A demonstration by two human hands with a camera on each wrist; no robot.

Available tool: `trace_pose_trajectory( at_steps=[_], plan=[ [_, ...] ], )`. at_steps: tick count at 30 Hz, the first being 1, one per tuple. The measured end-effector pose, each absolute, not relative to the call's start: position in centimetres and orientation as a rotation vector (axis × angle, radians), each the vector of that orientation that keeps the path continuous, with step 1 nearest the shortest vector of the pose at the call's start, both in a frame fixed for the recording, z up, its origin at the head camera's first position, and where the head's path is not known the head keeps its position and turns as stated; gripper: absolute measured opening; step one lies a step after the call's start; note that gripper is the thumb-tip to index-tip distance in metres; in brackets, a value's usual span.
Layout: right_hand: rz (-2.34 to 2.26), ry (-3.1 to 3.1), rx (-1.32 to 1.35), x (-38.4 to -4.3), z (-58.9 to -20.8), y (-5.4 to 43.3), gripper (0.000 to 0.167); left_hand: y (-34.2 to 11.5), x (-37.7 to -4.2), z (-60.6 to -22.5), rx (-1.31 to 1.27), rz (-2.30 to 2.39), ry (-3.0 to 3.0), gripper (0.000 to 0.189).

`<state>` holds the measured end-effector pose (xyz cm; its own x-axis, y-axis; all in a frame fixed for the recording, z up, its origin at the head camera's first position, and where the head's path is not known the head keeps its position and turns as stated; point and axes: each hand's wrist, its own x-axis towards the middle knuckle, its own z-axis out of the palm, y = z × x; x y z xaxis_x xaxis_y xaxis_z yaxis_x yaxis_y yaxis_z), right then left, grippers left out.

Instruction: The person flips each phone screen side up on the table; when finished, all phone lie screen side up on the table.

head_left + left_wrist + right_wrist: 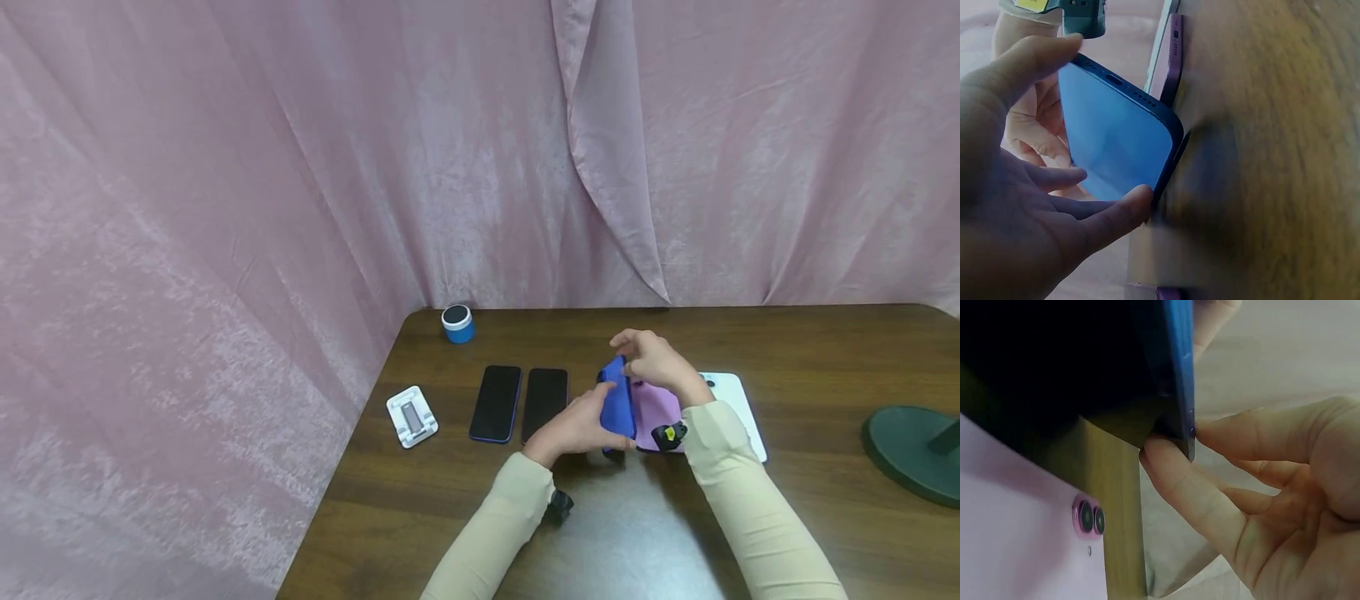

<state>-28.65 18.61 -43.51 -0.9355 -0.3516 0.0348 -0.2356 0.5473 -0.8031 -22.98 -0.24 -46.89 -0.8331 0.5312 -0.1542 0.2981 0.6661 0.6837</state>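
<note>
A blue smartphone (618, 410) is tilted up on its long side, its blue back towards my left hand (581, 423). That hand grips the end with the charging port (1114, 79), thumb at one corner and a fingertip at the other. My right hand (657, 362) pinches the far end between thumb and finger; in the right wrist view the dark screen (1066, 369) faces a pink smartphone (1022, 519). The pink one lies back up just right of the blue phone, partly hidden by the right wrist. Beyond it lies a white smartphone (738, 404).
Two smartphones with black screens up (496, 403) lie left of my left hand. Farther left is a white plastic stand-like piece (412, 417). A small blue and white round container (458, 325) stands near the back edge, and a green round base (911, 457) at far right.
</note>
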Motion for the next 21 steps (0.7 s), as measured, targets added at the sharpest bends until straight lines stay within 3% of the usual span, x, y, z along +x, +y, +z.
trace_pose_trajectory(
  at_steps=[21],
  plan=[
    [-1.557, 2.374, -0.509, -28.7, -44.2, 16.4, 0.047, -3.6, -23.5, -46.7, 0.616, 1.421, 2.223, 0.093]
  ],
)
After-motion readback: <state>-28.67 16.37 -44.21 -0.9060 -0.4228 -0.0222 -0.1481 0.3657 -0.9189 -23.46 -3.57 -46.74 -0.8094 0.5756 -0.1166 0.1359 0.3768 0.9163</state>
